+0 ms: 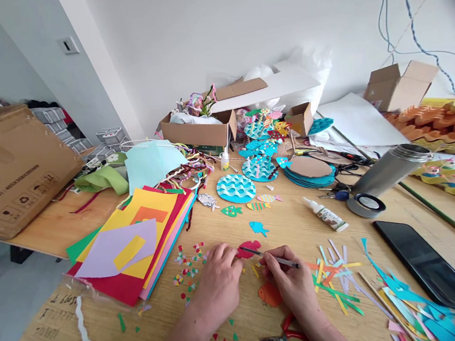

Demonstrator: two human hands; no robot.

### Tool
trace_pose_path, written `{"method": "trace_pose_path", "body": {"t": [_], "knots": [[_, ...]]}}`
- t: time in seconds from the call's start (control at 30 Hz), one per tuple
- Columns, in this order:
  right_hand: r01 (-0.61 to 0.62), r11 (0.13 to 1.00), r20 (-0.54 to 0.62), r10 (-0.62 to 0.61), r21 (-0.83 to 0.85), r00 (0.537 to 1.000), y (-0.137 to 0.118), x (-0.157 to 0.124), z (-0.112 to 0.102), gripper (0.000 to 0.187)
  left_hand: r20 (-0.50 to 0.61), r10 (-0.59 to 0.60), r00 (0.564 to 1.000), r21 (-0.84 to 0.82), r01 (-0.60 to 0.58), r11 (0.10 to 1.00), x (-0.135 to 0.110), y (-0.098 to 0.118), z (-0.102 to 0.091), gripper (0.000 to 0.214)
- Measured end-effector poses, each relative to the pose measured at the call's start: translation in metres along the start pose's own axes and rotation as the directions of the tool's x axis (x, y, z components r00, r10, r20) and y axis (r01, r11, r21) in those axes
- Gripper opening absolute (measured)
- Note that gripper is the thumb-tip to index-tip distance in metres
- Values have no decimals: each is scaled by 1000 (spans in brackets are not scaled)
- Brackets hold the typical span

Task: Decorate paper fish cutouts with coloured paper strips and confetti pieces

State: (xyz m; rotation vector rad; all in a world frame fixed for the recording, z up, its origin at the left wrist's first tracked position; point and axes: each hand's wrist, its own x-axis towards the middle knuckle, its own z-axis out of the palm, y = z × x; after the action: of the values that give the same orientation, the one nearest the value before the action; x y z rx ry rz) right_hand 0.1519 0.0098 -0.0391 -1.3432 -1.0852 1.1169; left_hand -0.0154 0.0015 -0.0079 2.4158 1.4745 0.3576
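Note:
My left hand [217, 281] rests on the wooden table [291, 223], its fingers pressed down on a red paper fish [248, 248]. My right hand [290, 281] is closed round a thin dark pen [276, 259] whose tip touches that red fish. An orange paper fish [269, 294] lies just under my right hand. Red-handled scissors [290, 338] lie near my right wrist. Small paper scraps [189, 265] are scattered left of my left hand.
A stack of coloured paper sheets [137, 241] lies at left. Paper strips [339, 281] lie at right, beside a black tablet [427, 265]. Glue bottle [325, 215], steel flask [388, 174], blue wave discs [235, 187], small paper fish [258, 227] and cardboard boxes [200, 130] stand farther back.

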Motion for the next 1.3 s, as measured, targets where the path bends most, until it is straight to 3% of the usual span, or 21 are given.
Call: {"method": "trace_pose_path", "body": {"t": [1.3], "knots": [[3,1000,-51,-4,-20,999,-6,-1,0,36,-5,-5,1000,3,5,1000,1,1,0,41]]}}
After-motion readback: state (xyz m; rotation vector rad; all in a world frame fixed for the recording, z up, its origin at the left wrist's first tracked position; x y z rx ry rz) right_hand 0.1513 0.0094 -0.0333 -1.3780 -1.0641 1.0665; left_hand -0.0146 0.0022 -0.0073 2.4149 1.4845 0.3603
